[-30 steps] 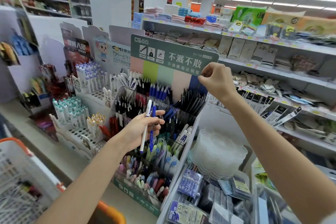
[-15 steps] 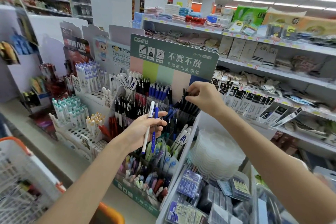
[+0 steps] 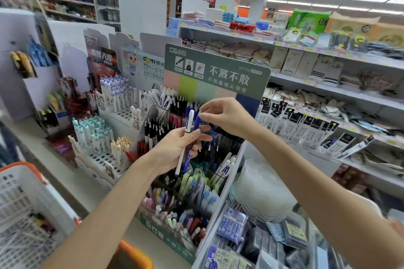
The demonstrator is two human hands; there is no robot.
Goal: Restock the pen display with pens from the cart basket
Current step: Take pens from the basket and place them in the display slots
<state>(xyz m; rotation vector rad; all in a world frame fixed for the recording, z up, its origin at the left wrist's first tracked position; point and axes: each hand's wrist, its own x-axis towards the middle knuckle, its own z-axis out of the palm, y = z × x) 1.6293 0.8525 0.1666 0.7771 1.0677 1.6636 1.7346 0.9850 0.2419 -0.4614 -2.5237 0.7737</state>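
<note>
My left hand (image 3: 179,148) grips two pens upright in front of the pen display (image 3: 175,183): a white pen (image 3: 185,137) and a blue pen (image 3: 192,140). My right hand (image 3: 227,118) pinches the cap end of the blue pen from above. The display is a tiered rack full of black, blue and pastel pens under a green header sign (image 3: 216,72). The cart basket (image 3: 26,207), white mesh with an orange rim, sits at the lower left.
White stands of white and teal pens (image 3: 96,135) fill the left of the counter. A stack of clear plastic trays (image 3: 260,190) and packaged goods (image 3: 236,223) lie to the right. Shelves of socks and towels (image 3: 306,65) run behind.
My right hand came down from the header sign, passed the black pens in the upper display, and now pinches the top of the blue pen. My left hand rose slightly with both pens.
</note>
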